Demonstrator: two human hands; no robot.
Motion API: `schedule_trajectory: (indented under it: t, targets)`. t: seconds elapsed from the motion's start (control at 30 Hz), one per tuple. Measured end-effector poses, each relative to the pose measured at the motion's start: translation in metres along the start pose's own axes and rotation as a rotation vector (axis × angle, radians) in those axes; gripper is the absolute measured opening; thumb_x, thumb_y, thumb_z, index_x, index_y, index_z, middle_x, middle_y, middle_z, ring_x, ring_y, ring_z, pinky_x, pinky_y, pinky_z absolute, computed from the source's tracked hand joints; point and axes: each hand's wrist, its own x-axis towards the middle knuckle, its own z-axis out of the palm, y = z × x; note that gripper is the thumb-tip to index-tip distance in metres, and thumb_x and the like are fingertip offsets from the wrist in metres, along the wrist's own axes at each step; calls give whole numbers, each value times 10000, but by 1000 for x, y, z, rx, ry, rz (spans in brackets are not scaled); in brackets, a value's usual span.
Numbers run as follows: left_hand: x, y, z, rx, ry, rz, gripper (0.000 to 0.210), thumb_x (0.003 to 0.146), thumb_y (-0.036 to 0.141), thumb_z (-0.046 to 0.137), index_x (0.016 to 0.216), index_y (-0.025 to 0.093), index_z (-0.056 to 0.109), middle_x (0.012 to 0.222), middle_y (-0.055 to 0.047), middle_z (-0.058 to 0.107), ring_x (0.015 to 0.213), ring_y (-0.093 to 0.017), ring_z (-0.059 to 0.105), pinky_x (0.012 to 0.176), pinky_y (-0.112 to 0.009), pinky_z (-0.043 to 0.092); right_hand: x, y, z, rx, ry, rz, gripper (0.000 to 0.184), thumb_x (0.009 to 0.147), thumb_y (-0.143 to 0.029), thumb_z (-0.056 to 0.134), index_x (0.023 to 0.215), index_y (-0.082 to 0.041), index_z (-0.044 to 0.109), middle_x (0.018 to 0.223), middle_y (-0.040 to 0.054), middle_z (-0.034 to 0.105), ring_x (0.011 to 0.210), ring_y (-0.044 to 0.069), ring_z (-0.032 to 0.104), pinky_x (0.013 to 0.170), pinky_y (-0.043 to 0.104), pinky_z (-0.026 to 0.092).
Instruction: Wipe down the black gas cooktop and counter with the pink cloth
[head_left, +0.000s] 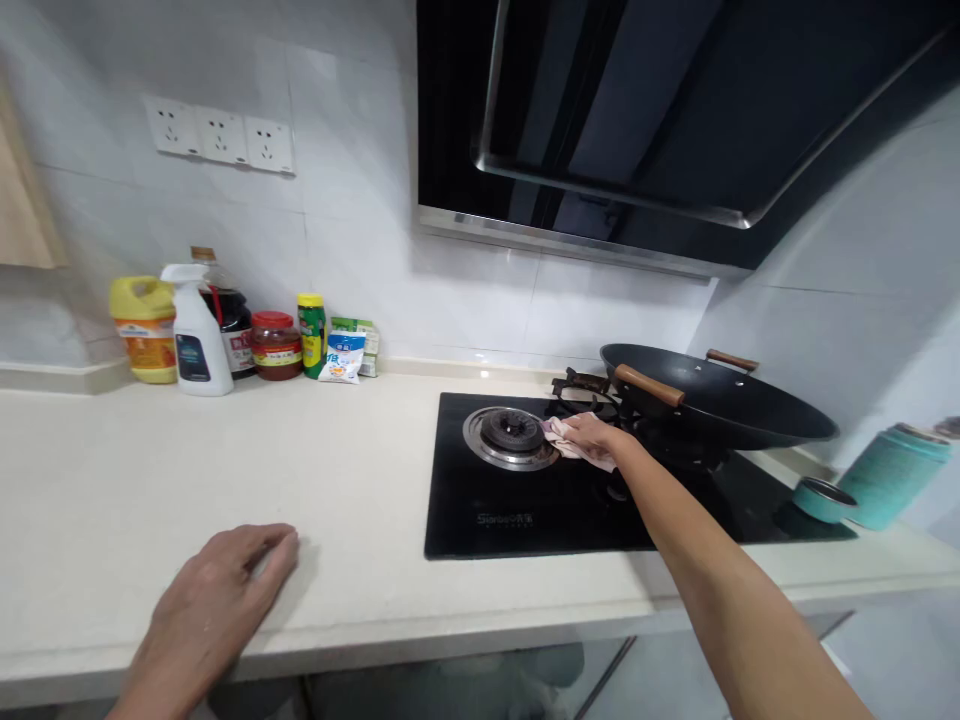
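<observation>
My right hand (pixel 587 432) presses a pale pink cloth (pixel 589 455) onto the black glass gas hob (pixel 517 530). The cloth touches the right side of the steel ring around the left burner (pixel 511 432), whose pan support is off. Far to the left, my left hand (pixel 221 590) rests on the cream countertop (pixel 352 500) near its front edge. Its fingers are curled, the thumb closes toward the index finger, and it holds nothing visible. Just beyond my right hand stands a black pan support (pixel 585 390).
A large black wok (pixel 720 400) with wooden handles sits over the right burner. Right of it are a teal lid (pixel 823 500) and a tilted teal canister (pixel 896 475). A spray bottle (pixel 199 335) and several condiments line the wall. The range hood (pixel 600 120) hangs above.
</observation>
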Motion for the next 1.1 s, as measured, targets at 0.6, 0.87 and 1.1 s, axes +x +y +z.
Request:
schedule_trajectory:
  t: [0.6, 0.87, 1.1]
  targets:
    - [-11, 15, -1, 96, 33, 144, 448, 942, 435, 381, 1026, 188, 746, 1100, -88, 759, 1070, -302, 643, 912, -415, 458, -175, -148, 96, -280, 249, -331, 500, 907, -587, 597, 1346, -349, 624, 1456, 97, 457, 1237, 326, 433, 1038, 486, 297]
    - [-11, 18, -3, 81, 37, 138, 475, 942, 443, 371, 1047, 180, 752, 1103, -105, 756, 1092, -325, 631, 918, -438, 459, -210, -225, 139, -96, 312, -505, 405, 793, -335, 749, 1187, -292, 663, 1322, 60, 553, 1081, 278, 440, 957, 433, 326]
    - [-11, 15, -2, 104, 40, 167, 457, 946, 432, 370, 1044, 194, 748, 1101, -93, 757, 1089, -313, 637, 909, -424, 451, -219, -262, 155, 320, 263, -648, 523, 731, -167, 705, 1235, -283, 628, 1381, 52, 531, 1249, 259, 457, 1086, 433, 333]
